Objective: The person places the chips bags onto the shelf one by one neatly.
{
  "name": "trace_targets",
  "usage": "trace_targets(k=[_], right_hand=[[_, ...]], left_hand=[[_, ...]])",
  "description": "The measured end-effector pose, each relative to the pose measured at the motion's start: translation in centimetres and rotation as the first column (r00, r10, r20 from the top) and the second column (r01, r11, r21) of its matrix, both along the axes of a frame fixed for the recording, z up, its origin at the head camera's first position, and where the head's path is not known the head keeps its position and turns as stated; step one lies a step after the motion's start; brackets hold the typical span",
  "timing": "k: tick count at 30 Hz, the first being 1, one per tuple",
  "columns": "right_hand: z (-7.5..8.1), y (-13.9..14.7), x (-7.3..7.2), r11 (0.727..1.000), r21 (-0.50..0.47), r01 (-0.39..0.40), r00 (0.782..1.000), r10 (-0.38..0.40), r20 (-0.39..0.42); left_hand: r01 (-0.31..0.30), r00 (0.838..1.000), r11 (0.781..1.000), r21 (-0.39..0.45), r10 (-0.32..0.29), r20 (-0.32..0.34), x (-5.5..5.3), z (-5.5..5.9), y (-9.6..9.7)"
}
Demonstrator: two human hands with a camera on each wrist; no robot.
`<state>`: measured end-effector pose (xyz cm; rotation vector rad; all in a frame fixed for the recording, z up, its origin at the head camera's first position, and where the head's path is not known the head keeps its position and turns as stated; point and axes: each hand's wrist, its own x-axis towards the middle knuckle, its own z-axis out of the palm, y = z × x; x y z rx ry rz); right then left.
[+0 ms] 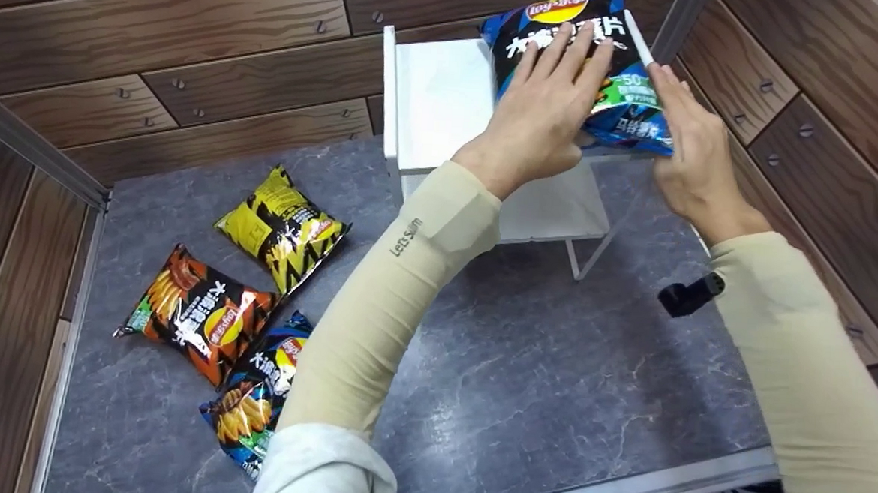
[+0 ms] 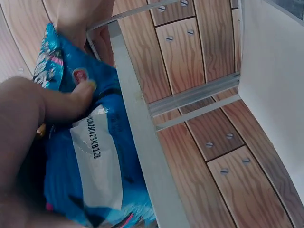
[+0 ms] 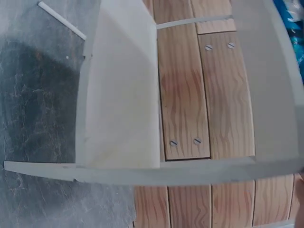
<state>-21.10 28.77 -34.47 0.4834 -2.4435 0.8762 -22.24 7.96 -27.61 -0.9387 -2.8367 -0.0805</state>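
Observation:
A blue-and-black bag of potato chips (image 1: 629, 125) lies on the top of a white two-tier shelf (image 1: 447, 89). My left hand (image 1: 548, 102) holds this bag, its fingers spread over the printed front. The left wrist view shows the thumb (image 2: 76, 99) against the bag's blue back (image 2: 130, 156), beside the shelf edge. My right hand (image 1: 692, 151) grips the shelf's right side by the bag's edge; its thumb is largely hidden. Only a sliver of that hand shows in the right wrist view, where the shelf's frame (image 3: 190, 175) fills the middle.
On the grey marbled table (image 1: 515, 378), left of the shelf, lie a yellow chip bag (image 1: 256, 222), an orange one (image 1: 195, 305) and another blue one (image 1: 250, 402), partly behind my left sleeve. Wood-patterned walls (image 1: 246, 63) surround the table. A small black device (image 1: 688, 295) sits by my right wrist.

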Motion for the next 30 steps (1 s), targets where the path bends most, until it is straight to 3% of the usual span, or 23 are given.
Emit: trace_targets(k=[4,6,10,14,18,26,30], right_hand=[[1.5,1.1,0.3,0.997,-0.069,-0.018,0.993,0.026,0.113],[2.1,1.3,0.3,0.998,-0.053,-0.03,0.986,0.038,0.162],[2.9,0.9,0.4,0.997,0.048,-0.062,0.958,0.046,0.283],[3.6,0.6,0.7,0.984,0.168,-0.06,0.919,-0.011,0.393],[3.9,0.6,0.6,0.965,0.25,-0.083,0.917,-0.024,0.398],[2.4,0.3,-0.2,0.964,0.263,-0.037,0.97,-0.029,0.242],[1.7,0.2,-0.7,0.967,0.252,-0.032,0.98,-0.019,0.198]], left_hand=[[0.001,1.0,0.999,-0.034,0.0,0.025,0.0,0.0,0.8],[-0.005,0.999,0.999,-0.045,0.007,0.041,0.0,0.0,1.3],[-0.035,0.998,0.998,-0.061,0.038,0.058,-0.3,-0.1,2.2],[-0.06,0.997,0.995,-0.077,0.063,0.036,-0.5,-0.3,2.8],[-0.072,0.997,0.993,-0.092,0.071,-0.012,-0.5,-0.7,3.1],[-0.077,0.995,0.991,-0.106,0.069,-0.075,-1.0,-1.4,3.4],[-0.047,0.993,0.996,-0.073,0.039,-0.115,-1.3,-1.8,2.9]])
